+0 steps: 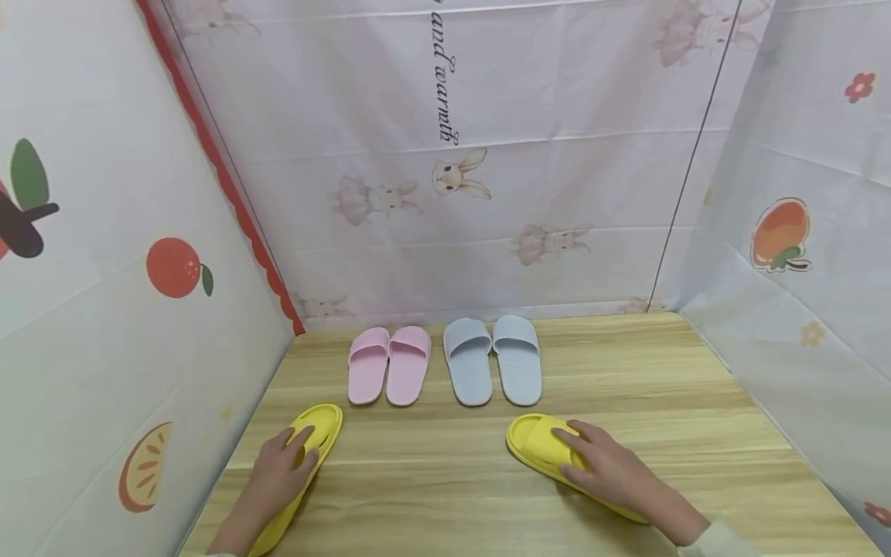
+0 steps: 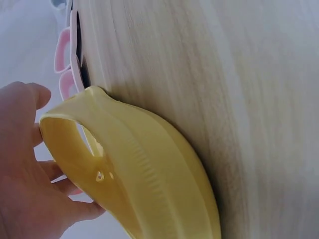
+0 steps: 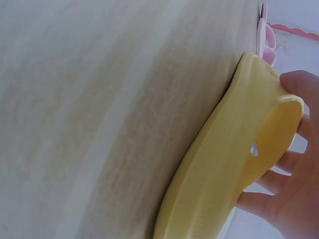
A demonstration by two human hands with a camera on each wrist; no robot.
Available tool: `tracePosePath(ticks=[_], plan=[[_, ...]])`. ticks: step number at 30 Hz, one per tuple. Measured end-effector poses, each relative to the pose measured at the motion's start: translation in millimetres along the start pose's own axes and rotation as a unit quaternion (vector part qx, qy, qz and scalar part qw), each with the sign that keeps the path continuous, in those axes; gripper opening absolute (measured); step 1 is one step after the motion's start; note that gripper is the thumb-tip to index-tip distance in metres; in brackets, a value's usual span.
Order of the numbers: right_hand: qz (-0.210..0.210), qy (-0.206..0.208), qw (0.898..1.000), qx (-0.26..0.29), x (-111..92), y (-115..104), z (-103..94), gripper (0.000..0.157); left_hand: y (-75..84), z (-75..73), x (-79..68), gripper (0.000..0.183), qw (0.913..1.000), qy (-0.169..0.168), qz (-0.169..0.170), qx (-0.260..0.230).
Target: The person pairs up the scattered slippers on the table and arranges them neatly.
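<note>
On the left of the wooden board, my left hand [image 1: 280, 470] grips a yellow slipper [image 1: 324, 420] around its strap. That slipper lies aslant, its toe end pointing away and to the right. In the left wrist view, the thumb and fingers [image 2: 87, 211] sit along the strap of the slipper [image 2: 164, 169], whose sole is close to the wood. Further right, my right hand [image 1: 616, 473] holds the other yellow slipper [image 1: 539, 447] by its strap, toe end toward the upper left. In the right wrist view, the fingertips meet the strap edge of this slipper [image 3: 214, 164]; the palm hides part of it.
A pink pair of slippers [image 1: 407, 379] and a grey-blue pair [image 1: 470, 379] stand side by side at the back of the board [image 1: 411, 480]. Behind them rises a rabbit-printed cloth [image 1: 599, 162]. Fruit-printed cloths flank the left [image 1: 83, 325] and right [image 1: 835, 309].
</note>
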State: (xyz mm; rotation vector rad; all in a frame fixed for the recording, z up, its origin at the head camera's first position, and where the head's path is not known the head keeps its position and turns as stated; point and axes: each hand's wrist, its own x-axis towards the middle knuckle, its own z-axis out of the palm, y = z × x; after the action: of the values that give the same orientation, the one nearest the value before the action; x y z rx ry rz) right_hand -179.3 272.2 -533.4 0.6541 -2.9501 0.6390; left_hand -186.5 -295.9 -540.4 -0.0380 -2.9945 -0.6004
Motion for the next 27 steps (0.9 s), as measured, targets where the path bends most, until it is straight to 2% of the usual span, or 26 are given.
tracePosePath(ticks=[7,14,18,27], plan=[[0.019,0.001,1.0,0.016,-1,-12,1.2,0.058,6.3,-1.9,-4.5,0.054,0.9996,-0.016,-0.016,0.015],[0.032,0.008,0.999,0.003,-1,-25,0.6,0.057,13.8,-3.8,-8.5,0.051,0.9993,0.019,0.001,0.032],[0.055,0.013,0.998,-0.011,-4,-32,3.1,0.057,18.7,-2.8,-11.8,0.049,0.9987,0.031,0.011,0.04],[0.098,0.027,0.994,-0.042,-9,-44,8.8,0.061,32.5,7.2,-16.4,0.049,0.9971,0.051,0.005,0.057]])
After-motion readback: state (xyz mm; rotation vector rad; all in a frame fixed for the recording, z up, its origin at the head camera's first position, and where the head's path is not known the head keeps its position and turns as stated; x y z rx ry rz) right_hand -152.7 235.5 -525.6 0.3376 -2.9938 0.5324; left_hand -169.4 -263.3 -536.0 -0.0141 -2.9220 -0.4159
